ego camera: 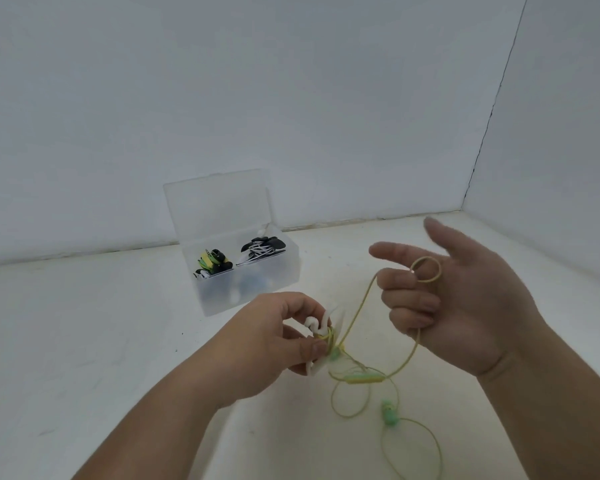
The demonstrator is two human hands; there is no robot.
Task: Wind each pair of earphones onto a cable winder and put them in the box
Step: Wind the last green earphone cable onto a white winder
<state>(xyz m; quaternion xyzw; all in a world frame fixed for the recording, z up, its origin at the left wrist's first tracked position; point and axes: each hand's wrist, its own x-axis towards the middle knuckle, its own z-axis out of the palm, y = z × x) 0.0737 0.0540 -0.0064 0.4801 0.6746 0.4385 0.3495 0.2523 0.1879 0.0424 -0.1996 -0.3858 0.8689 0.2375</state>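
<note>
Farthest left, well beyond the fingers, a clear plastic box [253, 294] stands on the white surface with its lid tipped back. It holds two wound pairs of earphones, one yellow and black [211, 262] and one striped black and white [262, 249].

Next comes the left hand [274, 344]. Its fingers curl round a small white plastic cable winder [326, 325], and the thumb presses on the few turns already wrapped there. The winder looks stiff and light, best held by its body as it is now. Its long axis stands steeply, top end leaning up and to the right, past the fingertips.

From the winder a thin yellow-green earphone cord [361, 304] rises to the right in a fairly straight line. More of it sags below the thumb in slack loops, carrying a slim inline remote [362, 378] and a green earbud [390, 415] that lies near the surface.

The cord seems limp, very light and quick to tangle. It probably handles best pinched close to the winder under gentle tension, never tugged by the earbud.

Rightmost is the right hand [465, 306], palm facing left. Its index finger and thumb are stretched out, while the other three fingers curl over the cord. The cord forms a small ring just beside the middle fingertip and drops out beneath the little finger.
</note>
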